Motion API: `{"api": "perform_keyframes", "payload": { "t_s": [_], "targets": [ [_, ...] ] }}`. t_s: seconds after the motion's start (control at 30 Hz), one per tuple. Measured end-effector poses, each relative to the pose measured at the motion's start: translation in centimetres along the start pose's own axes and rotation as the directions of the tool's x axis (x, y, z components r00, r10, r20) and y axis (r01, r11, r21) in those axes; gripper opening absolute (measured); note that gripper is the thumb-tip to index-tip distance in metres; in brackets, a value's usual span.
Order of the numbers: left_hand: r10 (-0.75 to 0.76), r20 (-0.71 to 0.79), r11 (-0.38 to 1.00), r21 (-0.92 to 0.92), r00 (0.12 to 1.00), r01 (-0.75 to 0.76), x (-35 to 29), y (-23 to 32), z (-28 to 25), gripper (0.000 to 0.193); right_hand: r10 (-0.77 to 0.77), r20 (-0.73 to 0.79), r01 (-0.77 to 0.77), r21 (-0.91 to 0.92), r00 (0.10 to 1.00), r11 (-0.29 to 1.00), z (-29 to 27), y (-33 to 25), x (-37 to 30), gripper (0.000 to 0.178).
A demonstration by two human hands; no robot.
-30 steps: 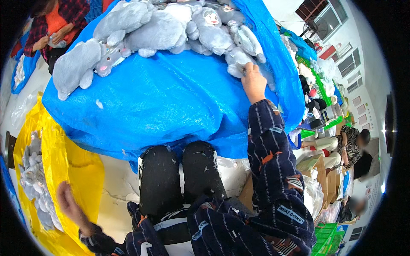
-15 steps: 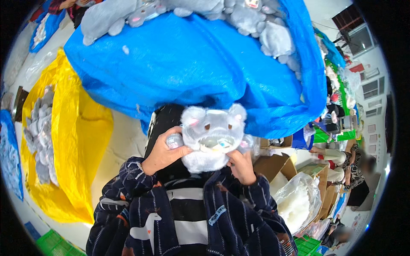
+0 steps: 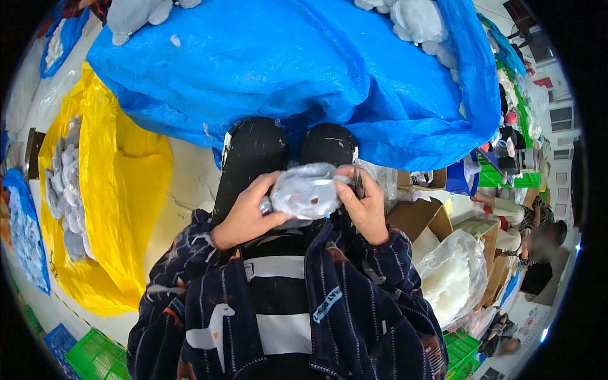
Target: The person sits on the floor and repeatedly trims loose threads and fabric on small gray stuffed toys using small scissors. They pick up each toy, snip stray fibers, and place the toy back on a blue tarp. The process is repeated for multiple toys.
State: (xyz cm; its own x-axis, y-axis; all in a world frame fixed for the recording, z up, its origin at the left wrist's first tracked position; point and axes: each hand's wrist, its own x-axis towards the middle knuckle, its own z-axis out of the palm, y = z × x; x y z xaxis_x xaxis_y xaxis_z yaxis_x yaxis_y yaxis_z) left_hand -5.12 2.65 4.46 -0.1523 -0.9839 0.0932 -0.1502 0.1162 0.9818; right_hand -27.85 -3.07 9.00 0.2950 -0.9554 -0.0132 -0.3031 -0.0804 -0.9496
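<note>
Plush toy [image 3: 306,192] has tipped from face-on, now at frame centre above the lap [image 3: 250,155], left hand [image 3: 250,209] clamped on its left side, right hand [image 3: 367,209], dark tool [image 3: 359,182] tucked in it, pinching its right edge, likely gripped both sides for steadiness.

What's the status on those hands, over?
Left hand and right hand holding grey plush toy. Dark item at right hand, unclear. Blue sheet ahead, apart from hands.

Toy workshop: grey plush pieces [image 3: 71,202], bagged white stuffing [image 3: 451,278], green crate [image 3: 95,356]
</note>
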Motion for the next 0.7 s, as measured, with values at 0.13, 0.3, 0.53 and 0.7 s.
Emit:
{"api": "perform_keyframes", "payload": {
  "t_s": [0.13,0.3,0.53,0.7],
  "targets": [
    [-0.050,-0.020,0.999,-0.006,0.999,0.050,1.0,-0.1,0.4,0.062,-0.514,0.070,0.472,-0.516,0.855,0.714,0.6,-1.6,-1.1,0.033],
    [-0.049,-0.094,0.998,0.034,0.994,0.053,0.8,-0.4,1.1,0.063,-0.485,0.258,0.522,-0.650,0.835,0.553,3.8,-2.3,-0.9,0.035],
    [0.374,-0.167,0.877,0.382,0.912,-0.289,1.0,1.3,-0.1,0.048,-0.271,0.214,0.310,-0.179,0.939,0.934,3.8,-2.9,-0.1,0.014],
    [0.399,-0.231,0.874,0.388,0.887,-0.292,1.9,1.2,0.1,0.024,-0.205,0.286,0.240,-0.090,0.936,0.967,3.4,-3.9,0.2,0.015]
  ]
}}
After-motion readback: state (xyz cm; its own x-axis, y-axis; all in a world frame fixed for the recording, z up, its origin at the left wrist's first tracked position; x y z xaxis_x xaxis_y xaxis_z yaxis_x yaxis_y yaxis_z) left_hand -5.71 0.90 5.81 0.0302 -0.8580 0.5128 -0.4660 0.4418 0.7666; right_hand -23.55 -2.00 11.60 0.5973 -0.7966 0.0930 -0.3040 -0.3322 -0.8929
